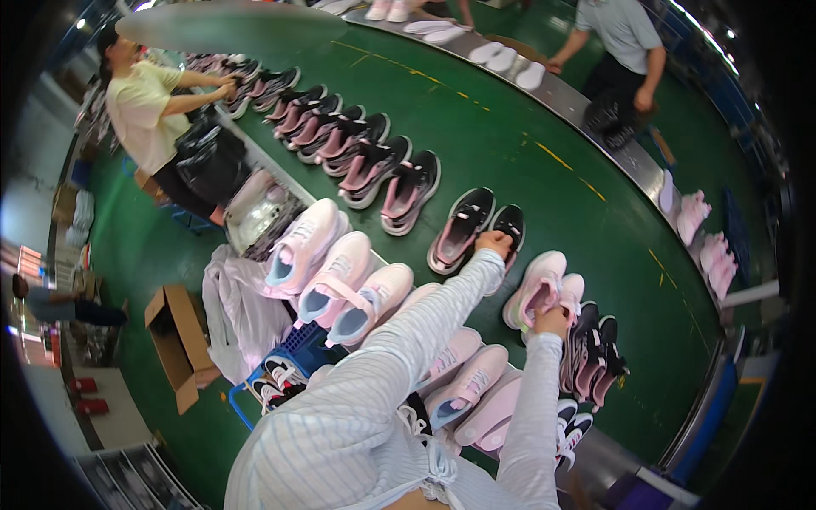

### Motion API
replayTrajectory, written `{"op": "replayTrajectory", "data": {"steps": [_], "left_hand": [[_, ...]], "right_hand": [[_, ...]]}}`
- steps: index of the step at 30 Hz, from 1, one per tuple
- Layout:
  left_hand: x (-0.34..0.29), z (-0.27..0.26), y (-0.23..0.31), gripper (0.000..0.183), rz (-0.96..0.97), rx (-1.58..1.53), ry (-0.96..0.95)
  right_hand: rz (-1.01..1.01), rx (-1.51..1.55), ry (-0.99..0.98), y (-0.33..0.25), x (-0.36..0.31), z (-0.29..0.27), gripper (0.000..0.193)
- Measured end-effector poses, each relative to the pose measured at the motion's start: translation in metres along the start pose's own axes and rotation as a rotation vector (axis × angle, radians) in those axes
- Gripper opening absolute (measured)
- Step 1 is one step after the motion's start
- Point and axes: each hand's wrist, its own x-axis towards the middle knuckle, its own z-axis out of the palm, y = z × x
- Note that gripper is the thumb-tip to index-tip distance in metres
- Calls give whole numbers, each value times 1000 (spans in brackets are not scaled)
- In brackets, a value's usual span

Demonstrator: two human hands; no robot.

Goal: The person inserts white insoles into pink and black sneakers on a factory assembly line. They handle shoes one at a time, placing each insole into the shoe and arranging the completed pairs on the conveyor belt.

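Note:
My left hand [495, 243] is closed on the near end of a black sneaker [512, 220] on the green surface. Close on its left stands another black sneaker with pink lining [466, 223]. My right hand [551, 321], also closed, grips the heel or collar area of a pale pink sneaker [574, 291]; the fingers partly hide it. Touching that one on the left is a second pale pink sneaker [539, 285]. Just right of my right hand, several black and pink sneakers [585, 357] stand close together.
A row of black and pink sneakers [357, 161] runs toward the far left. White-pink sneakers [344, 272] stand by my left arm. One co-worker [144, 110] handles shoes at the left; another person [620, 51] stands beyond the metal ledge [595, 123]. An open carton [180, 340] lies left.

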Motion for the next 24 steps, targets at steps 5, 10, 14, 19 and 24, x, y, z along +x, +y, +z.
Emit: {"op": "replayTrajectory", "data": {"steps": [5,10,14,19,24], "left_hand": [[4,-14,-14,13,124,177,53],[5,-8,-13,16,69,-6,-34],[17,-12,-23,19,137,185,8],[-2,-30,-4,25,417,641,69],[-7,-50,-3,18,594,914,56]], "right_hand": [[-90,-245,-36,-26,-25,-17,40],[21,-188,-27,-20,0,7,32],[-246,-333,42,-21,0,26,24],[-78,-266,134,-41,-18,0,25],[50,-20,16,-39,-11,5,26]]}}
